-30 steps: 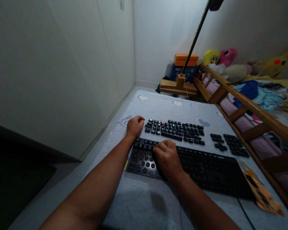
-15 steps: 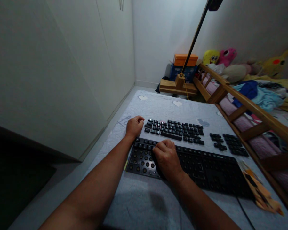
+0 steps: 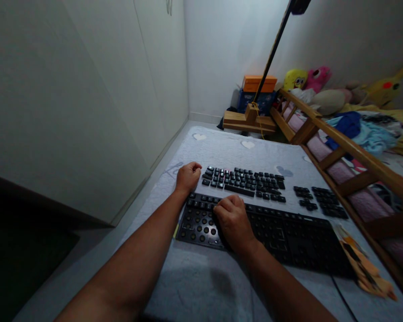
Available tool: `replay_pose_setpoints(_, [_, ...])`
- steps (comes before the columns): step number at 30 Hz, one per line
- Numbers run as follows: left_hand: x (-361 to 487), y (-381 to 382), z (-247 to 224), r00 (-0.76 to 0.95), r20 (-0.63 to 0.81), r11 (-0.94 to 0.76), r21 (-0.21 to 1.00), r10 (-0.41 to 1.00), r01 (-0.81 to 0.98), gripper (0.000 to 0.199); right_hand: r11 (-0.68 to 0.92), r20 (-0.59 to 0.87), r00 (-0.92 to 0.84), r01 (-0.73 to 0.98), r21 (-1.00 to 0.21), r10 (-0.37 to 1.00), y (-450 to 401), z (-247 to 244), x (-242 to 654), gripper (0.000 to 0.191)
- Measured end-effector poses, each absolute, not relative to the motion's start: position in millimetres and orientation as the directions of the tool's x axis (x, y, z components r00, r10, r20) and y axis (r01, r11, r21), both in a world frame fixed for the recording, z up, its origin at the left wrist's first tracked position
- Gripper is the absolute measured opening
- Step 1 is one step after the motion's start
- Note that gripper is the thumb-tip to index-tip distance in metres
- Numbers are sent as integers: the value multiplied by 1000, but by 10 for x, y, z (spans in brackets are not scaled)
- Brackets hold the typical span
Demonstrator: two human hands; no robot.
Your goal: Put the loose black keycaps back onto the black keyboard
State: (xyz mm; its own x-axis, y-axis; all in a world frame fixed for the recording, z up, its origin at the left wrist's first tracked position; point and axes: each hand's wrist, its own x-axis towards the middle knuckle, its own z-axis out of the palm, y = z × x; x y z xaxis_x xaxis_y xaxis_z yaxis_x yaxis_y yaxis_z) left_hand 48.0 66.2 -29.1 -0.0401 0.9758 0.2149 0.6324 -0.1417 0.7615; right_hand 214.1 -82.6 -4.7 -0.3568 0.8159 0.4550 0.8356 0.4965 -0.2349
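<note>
A black keyboard (image 3: pixel 201 230) lies on a pale blue cloth (image 3: pixel 218 143), many of its keycaps off and round contacts bare at its left part. My right hand (image 3: pixel 233 221) is closed over its upper left-middle part, fingertips down near the top rows; what they hold, if anything, is hidden. My left hand (image 3: pixel 188 176) rests on the cloth with curled fingers, just left of the loose keycaps (image 3: pixel 243 181), and whatever it may hold cannot be made out. More loose keycaps (image 3: pixel 328 202) lie in groups beyond the keyboard's right part.
An orange cloth (image 3: pixel 366 268) with dark, slim items on it lies at the keyboard's right end. A cable (image 3: pixel 342 299) runs toward the front edge. Along the right stands a wooden rail (image 3: pixel 352 143); a white cabinet (image 3: pixel 121 89) is on the left. A wooden stand (image 3: pixel 250 120) is behind.
</note>
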Motion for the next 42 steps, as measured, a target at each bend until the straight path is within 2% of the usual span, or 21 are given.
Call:
replay_pose_setpoints(5, [478, 655, -281, -43, 220, -144, 760, 974, 634, 24, 509, 452, -368, 825, -244, 813, -828, -61, 2142, 20])
replay_pose_setpoints(12, [480, 658, -268, -39, 211, -140, 763, 977, 631, 24, 427, 409, -233, 764, -484, 882, -762, -51, 2192, 12])
replay_pose_setpoints(15, [483, 663, -272, -37, 213, -144, 769, 976, 623, 24, 357, 359, -176, 764, -538, 917, -741, -33, 2189, 10])
replay_pose_setpoints(26, [491, 657, -273, -30, 225, -158, 767, 974, 622, 26, 248, 305, -98, 826, -506, 947, -721, -14, 2129, 4])
replay_pose_setpoints(32, [492, 655, -261, -41, 205, -133, 761, 978, 635, 25, 264, 296, -111, 792, -551, 949, -696, -10, 2112, 10])
replay_pose_setpoints(42, [485, 665, -289, -39, 222, -148, 760, 974, 633, 25, 307, 277, -177, 775, -552, 944, -668, -51, 2122, 12])
